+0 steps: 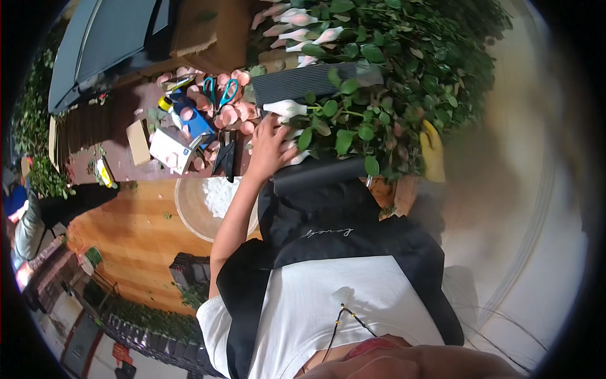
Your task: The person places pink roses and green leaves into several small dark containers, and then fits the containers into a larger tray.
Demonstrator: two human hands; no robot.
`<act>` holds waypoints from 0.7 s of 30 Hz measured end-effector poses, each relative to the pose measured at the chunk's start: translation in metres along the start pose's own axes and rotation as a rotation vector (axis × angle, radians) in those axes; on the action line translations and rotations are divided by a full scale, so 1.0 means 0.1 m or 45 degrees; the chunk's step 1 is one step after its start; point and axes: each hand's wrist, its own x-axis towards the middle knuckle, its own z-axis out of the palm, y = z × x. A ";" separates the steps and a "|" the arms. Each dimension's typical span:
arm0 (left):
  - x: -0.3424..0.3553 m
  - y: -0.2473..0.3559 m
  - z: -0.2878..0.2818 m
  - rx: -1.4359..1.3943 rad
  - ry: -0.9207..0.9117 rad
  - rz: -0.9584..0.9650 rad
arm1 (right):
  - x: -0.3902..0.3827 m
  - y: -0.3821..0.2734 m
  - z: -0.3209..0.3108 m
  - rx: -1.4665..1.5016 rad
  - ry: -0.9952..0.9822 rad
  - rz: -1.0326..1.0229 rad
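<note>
A wooden worktable point(136, 230) is seen from above, with a dense heap of green-leaved rose stems point(391, 69) piled across its far side. Pale pink rosebuds wrapped in white net sleeves point(297, 19) lie at the top of the heap, and one white-sleeved bud point(285, 108) projects just beside the fingertips of the left hand. A dark grey corrugated sheet point(303, 82) is laid over the stems, and loose pink petals point(230, 115) are scattered to the left of it. Among the petals lie teal-handled scissors point(221, 93), a blue box point(189, 114) and a white carton point(169, 149). A round beige bowl holding white material point(189, 211) stands near the table's front edge, partly hidden by the forearm. A yellow glove-like object point(432, 151) shows at the right edge of the foliage.

The left hand point(268, 148) is stretched forward from the lower middle, arm nearly straight, palm down on the white-sleeved buds at the edge of the heap. Its fingers are spread and loose, resting on the buds rather than closed round anything. The right hand is hidden behind the black apron and foliage, so its state cannot be told.
</note>
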 end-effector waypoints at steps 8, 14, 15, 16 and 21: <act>-0.27 0.07 -0.43 -0.428 0.152 -0.649 | -0.45 -2.29 0.98 -0.163 -0.522 -0.900; -0.14 0.23 -0.50 -0.304 -0.452 -0.669 | -0.16 -2.06 2.08 -0.464 -0.836 -1.702; -0.17 0.21 -0.47 -0.314 -0.431 -0.693 | -0.19 -2.12 2.00 -0.462 -0.864 -1.720; -0.17 0.16 -0.45 -0.233 -0.543 -0.620 | -0.25 -2.20 1.87 -0.748 -1.075 -1.526; -0.07 0.20 -0.49 -0.316 -0.511 -0.309 | -0.26 -1.73 1.92 -1.204 -1.118 -1.304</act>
